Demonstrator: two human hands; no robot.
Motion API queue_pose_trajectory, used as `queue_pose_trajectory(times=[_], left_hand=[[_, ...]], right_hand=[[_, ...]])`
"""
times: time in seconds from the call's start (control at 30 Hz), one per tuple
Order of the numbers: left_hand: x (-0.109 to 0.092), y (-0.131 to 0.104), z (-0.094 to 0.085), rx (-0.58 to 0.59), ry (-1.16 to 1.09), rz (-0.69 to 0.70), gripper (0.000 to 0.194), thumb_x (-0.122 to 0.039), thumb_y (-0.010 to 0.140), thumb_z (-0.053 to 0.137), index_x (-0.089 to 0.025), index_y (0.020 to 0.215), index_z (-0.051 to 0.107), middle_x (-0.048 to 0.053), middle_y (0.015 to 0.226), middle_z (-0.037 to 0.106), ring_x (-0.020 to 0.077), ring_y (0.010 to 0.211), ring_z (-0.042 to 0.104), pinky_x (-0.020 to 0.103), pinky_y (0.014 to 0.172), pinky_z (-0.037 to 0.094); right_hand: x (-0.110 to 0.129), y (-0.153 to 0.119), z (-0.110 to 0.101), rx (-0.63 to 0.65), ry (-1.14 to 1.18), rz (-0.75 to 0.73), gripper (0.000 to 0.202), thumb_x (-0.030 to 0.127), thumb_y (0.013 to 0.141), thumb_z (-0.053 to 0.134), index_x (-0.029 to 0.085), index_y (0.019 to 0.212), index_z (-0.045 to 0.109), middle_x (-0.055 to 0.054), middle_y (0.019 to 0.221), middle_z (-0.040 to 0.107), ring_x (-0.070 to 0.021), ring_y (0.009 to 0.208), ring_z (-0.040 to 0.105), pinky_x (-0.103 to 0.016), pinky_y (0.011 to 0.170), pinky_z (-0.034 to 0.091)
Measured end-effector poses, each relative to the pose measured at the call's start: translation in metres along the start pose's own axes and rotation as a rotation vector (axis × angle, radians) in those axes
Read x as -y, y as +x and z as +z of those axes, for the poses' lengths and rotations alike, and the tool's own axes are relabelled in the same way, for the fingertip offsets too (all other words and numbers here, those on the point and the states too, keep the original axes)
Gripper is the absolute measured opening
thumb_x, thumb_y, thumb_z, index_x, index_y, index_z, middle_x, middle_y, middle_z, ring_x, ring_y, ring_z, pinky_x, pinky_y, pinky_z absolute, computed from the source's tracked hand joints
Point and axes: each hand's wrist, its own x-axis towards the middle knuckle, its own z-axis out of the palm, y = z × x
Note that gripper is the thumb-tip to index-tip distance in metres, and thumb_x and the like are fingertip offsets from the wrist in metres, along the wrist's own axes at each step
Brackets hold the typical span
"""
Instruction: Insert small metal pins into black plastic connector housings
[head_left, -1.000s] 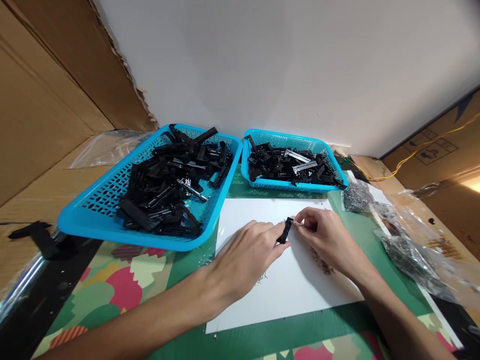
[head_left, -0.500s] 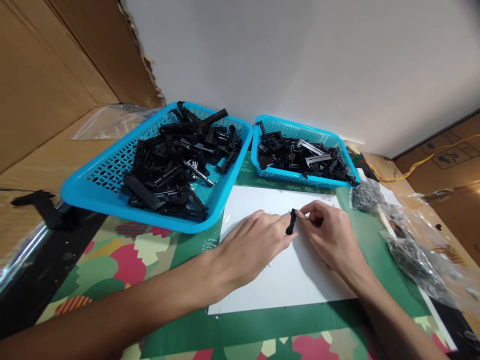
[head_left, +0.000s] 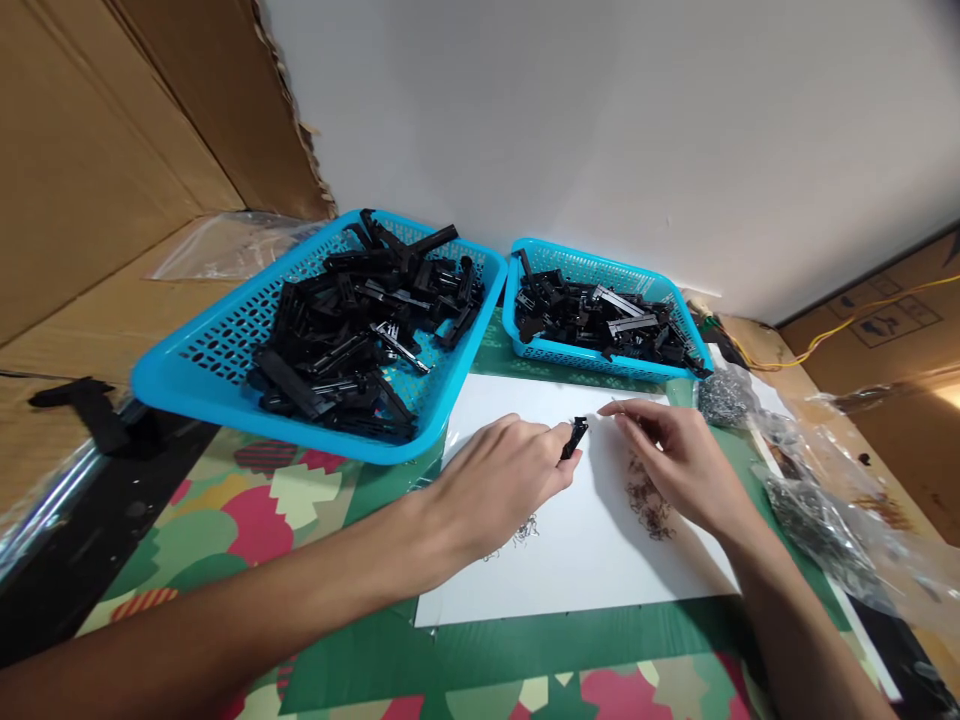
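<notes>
White paper (head_left: pixel 585 575) lies on a green surface (head_left: pixel 525 645) beneath both hands, with a pale wall (head_left: pixel 540 120) rising beyond them. Pinched between the thumb and fingers of the left hand (head_left: pixel 495 490) is a small black part (head_left: pixel 576 438), its upper end poking out past the fingertips, above the paper. Just right of that grip, the right hand (head_left: pixel 686 460) hovers with thumb and index finger near each other, apart from the part; whether they grip anything is too small to tell. Below the right hand is a scatter of fine brownish pieces (head_left: pixel 651 510); close under the left, a few thin metal bits (head_left: pixel 527 530). Farther out, beyond and left of the grip, stands a large blue basket (head_left: pixel 169 388) heaped with black parts (head_left: pixel 337 330); straight beyond it, a smaller blue basket (head_left: pixel 577 357), similarly filled. Well right of the grip lie clear bags (head_left: pixel 817 520) holding small grey pieces.
</notes>
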Motion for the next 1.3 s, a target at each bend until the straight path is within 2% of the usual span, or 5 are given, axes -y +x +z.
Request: queue_pose_trajectory(times=[0.13,0.33,0.5,1.03,1.3], left_hand=[[0.0,0.001,-0.001,0.013,0.031,0.047,0.023,-0.024,0.111,0.046,-0.014,0.102,0.065,0.005,0.084,0.072,0.0251,0.078,0.07,0.039,0.076,0.05],[-0.001,0.001,-0.002,0.027,0.052,0.071,0.024,-0.025,0.111,0.046,-0.014,0.102,0.066,0.006,0.086,0.073,0.0257,0.08,0.071,0.04,0.075,0.05],[0.002,0.001,0.001,-0.003,0.046,0.084,0.021,-0.024,0.11,0.047,-0.014,0.108,0.066,0.005,0.088,0.074,0.0245,0.08,0.071,0.038,0.075,0.049],[0.004,0.002,0.003,-0.053,-0.029,0.117,0.018,-0.02,0.107,0.051,-0.015,0.104,0.068,0.003,0.084,0.072,0.0213,0.075,0.067,0.035,0.072,0.047],[-0.003,-0.004,-0.009,-0.359,-0.381,-0.117,0.022,-0.018,0.084,0.064,-0.018,0.102,0.077,-0.005,0.057,0.057,0.013,0.051,0.046,0.029,0.057,0.036]], right_hand=[[-0.004,0.001,-0.003,-0.131,-0.022,-0.153,0.029,0.037,0.106,0.056,0.026,0.111,0.083,-0.01,0.118,0.075,-0.0263,0.103,0.071,-0.037,0.083,0.056],[-0.004,0.0,0.014,-0.432,0.347,0.013,0.021,0.039,0.09,0.08,0.019,0.085,0.08,-0.008,0.087,0.08,-0.0253,0.078,0.078,-0.042,0.077,0.068],[-0.001,0.004,0.03,-0.4,0.593,0.073,0.026,0.041,0.087,0.084,0.019,0.081,0.073,-0.005,0.079,0.078,-0.023,0.07,0.079,-0.037,0.067,0.071],[0.005,0.005,0.028,-0.404,0.358,-0.076,0.02,0.036,0.103,0.063,0.021,0.092,0.069,-0.003,0.08,0.073,-0.0186,0.073,0.072,-0.032,0.072,0.058],[0.003,0.022,0.019,-0.038,0.026,-0.163,0.014,0.025,0.1,0.063,0.021,0.105,0.076,-0.003,0.092,0.072,-0.0167,0.074,0.056,-0.029,0.066,0.04]])
